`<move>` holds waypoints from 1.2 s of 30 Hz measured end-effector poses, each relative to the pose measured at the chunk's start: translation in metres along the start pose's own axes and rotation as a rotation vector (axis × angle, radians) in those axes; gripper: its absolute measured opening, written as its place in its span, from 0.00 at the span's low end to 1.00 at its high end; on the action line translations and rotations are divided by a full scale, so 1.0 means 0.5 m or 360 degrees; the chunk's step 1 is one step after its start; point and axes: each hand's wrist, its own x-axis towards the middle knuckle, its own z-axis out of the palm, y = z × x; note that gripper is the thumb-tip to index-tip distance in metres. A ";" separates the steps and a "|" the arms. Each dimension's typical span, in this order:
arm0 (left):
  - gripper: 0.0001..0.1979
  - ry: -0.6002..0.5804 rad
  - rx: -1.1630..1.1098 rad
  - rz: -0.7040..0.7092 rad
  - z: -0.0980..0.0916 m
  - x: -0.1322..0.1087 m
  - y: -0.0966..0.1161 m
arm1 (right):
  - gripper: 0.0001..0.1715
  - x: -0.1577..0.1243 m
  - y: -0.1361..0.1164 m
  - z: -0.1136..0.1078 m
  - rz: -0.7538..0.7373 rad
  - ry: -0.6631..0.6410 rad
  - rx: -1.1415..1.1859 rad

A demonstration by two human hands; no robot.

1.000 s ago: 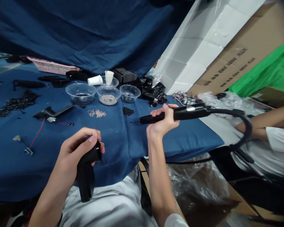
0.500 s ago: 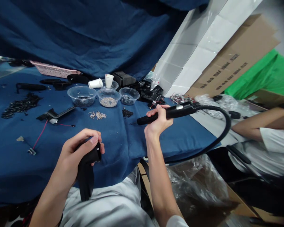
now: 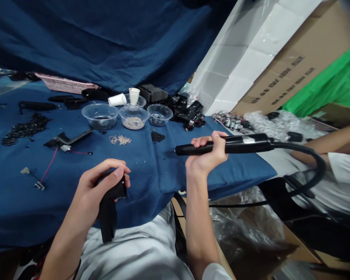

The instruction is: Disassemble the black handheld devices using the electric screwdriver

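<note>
My left hand (image 3: 90, 194) is closed around a black plastic pistol-shaped housing (image 3: 107, 217), its handle hanging down and an open round end toward the right. My right hand (image 3: 208, 153) grips an electric screwdriver (image 3: 247, 144) lying almost level, its thin bit pointing left and a thick black cable trailing from its back end. Beyond the bit, on the blue cloth, lies a small heap of black screws (image 3: 157, 135). A pile of silvery screws (image 3: 120, 140) lies farther left. The bit touches nothing that I can see.
Clear plastic bowls stand behind the piles, among them a bowl of silvery screws (image 3: 133, 123). Two white paper cups (image 3: 134, 96) are at the back. A black part with red wires (image 3: 65, 144) lies left. At right are a cardboard box (image 3: 297, 66) and another person's arm (image 3: 332, 146).
My right hand has moved to the right with the screwdriver, and its cable has swung right too. My left hand holds the housing in nearly the same place.
</note>
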 end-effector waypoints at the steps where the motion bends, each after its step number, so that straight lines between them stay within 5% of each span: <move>1: 0.15 -0.0026 0.0042 0.0029 -0.002 0.002 -0.003 | 0.15 0.000 -0.007 0.000 0.0010 0.0004 0.0015; 16: 0.11 -0.0148 0.0742 0.0587 0.041 -0.001 -0.038 | 0.16 -0.098 -0.179 0.026 0.0175 -0.0329 0.0236; 25: 0.07 -0.0153 0.0816 0.0821 0.048 -0.013 -0.037 | 0.23 -0.126 -0.197 0.027 0.0366 -0.0433 0.0224; 36: 0.10 -0.0115 0.0609 0.0702 0.046 -0.013 -0.036 | 0.18 -0.126 -0.194 0.027 0.0280 -0.0495 0.0257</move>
